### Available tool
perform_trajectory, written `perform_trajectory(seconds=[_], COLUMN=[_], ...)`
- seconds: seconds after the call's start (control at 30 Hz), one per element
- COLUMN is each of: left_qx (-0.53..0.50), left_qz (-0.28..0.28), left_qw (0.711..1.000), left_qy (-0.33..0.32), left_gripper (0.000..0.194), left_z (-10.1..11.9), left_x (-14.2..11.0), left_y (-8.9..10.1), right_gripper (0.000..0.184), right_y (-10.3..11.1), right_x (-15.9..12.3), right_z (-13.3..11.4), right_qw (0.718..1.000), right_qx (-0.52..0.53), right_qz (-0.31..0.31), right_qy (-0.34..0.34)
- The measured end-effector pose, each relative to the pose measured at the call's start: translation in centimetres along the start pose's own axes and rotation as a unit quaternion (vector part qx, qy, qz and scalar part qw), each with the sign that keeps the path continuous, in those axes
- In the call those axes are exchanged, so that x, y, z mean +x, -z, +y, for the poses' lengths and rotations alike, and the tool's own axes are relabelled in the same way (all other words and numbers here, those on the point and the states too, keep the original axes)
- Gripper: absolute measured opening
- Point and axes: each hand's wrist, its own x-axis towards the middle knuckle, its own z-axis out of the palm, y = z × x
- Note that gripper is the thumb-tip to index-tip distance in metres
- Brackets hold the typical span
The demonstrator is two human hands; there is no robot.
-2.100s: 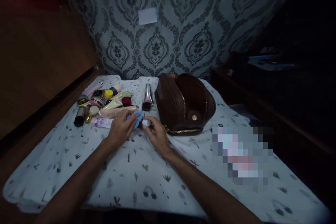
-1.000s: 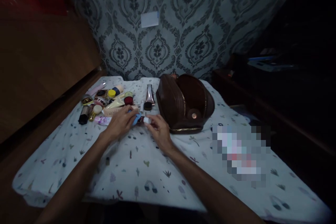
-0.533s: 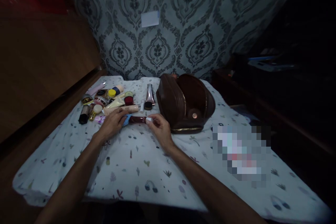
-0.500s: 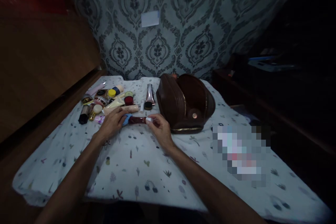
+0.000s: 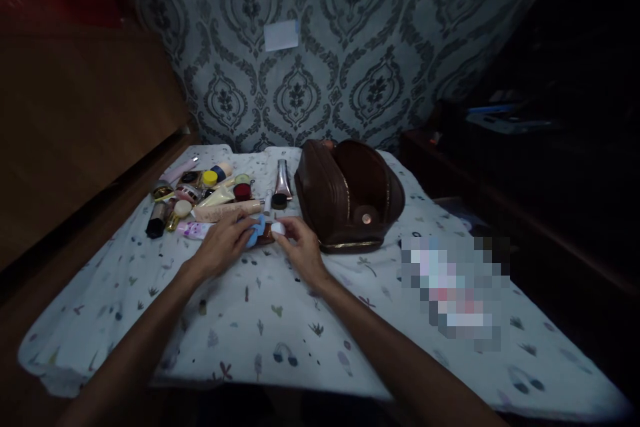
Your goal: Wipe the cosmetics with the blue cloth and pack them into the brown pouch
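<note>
With the fingers of our left hand (image 5: 225, 240) we pinch a blue piece (image 5: 257, 231) against a dark reddish-brown tube (image 5: 267, 235), while those of our right hand (image 5: 303, 250) close on its white cap (image 5: 278, 229), so the tube lies level between both sets of fingers. Just beyond our left fingers we see a beige tube (image 5: 227, 210), with a silvery tube (image 5: 283, 180) farther back, and just right of our right fingers an unzipped brown bag (image 5: 323, 190) rests on the printed cloth (image 5: 295, 327).
</note>
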Motion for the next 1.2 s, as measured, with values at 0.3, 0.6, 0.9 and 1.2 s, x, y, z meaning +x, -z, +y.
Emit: perform_trajectory(seconds=[0.3,0.6,0.9,1.2], left_qx=[0.040,-0.060,-0.131,-0.166], left_qz=[-0.006,-0.082,-0.089,-0.056], left_qw=[0.997,0.994,0.984,0.984], left_qy=[0.067,0.035,0.081,0.044], left_gripper=[0.033,0.040,0.045,0.045], left_z=[-0.8,-0.4,-3.7,-1.4], left_x=[0.1,2.6,-0.1,1.2], left_y=[1.0,1.1,1.1,2.1], right_gripper=[0.024,0.029,0.026,0.016], right_y=[-0.2,-0.3,-0.4,0.0], right_x=[0.1,0.1,0.2,0.2], right_z=[0.2,0.0,-0.5,-1.1], right_qw=[0.999,0.993,0.991,0.997], right_qx=[0.023,0.105,0.114,0.059], right_qz=[0.019,-0.029,-0.040,-0.050], right_qy=[-0.024,-0.047,-0.055,-0.001])
